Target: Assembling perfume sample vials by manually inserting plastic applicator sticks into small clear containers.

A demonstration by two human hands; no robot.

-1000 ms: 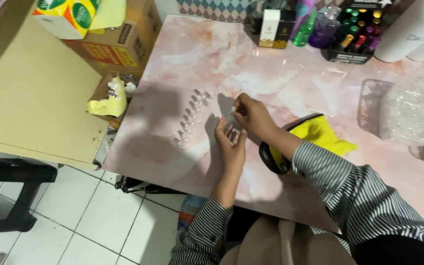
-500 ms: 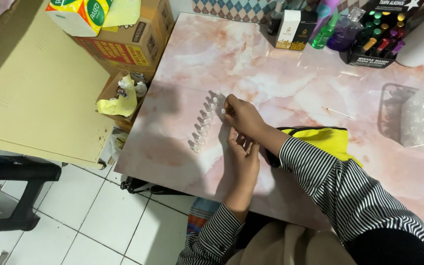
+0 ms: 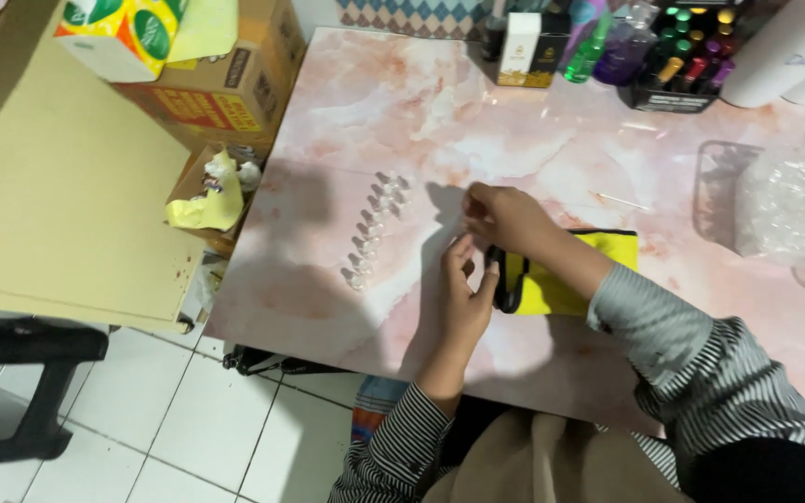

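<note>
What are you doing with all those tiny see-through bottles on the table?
A person in a striped shirt sits at a pink marble-look table. Both hands are raised close together just above it: the left hand and the right hand seem to pinch something tiny, too small to make out. Beside them lie two rows of small clear vials. A yellow pouch with black trim lies under the right forearm.
</note>
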